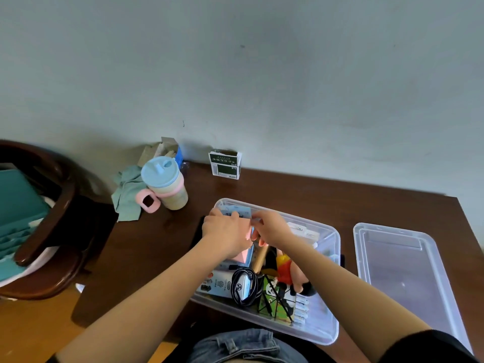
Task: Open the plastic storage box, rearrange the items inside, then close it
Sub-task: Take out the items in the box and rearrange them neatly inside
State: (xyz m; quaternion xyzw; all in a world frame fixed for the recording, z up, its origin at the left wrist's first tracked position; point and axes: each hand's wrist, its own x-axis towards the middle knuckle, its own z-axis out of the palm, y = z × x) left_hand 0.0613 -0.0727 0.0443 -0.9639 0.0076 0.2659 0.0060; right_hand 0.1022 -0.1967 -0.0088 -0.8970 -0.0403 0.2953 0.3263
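We see the clear plastic storage box (pixel 330 260) sitting open on the dark wooden table (pixel 288 189), with its lid (pixel 408 273) lying flat just to its right. Both of our hands are over the far left corner of the box: the left hand (pixel 225 229) and the right hand (pixel 272 227) each curl their fingers onto a flat pale blue packet (pixel 237 211) that stands against the far wall of the box, pinching it from either side. Under the hands lie a pink pad (pixel 242 255) and a tan tube (pixel 262 258). Nearer to us the box holds a coiled black cable (pixel 245 286), a red and yellow figurine (pixel 285 271) and a green panda card (pixel 275 294). Left of the box stand a cup with a blue lid (pixel 163 183), a teal cloth (pixel 128 192) beside it, and a small green and white carton (pixel 225 165) by the wall.
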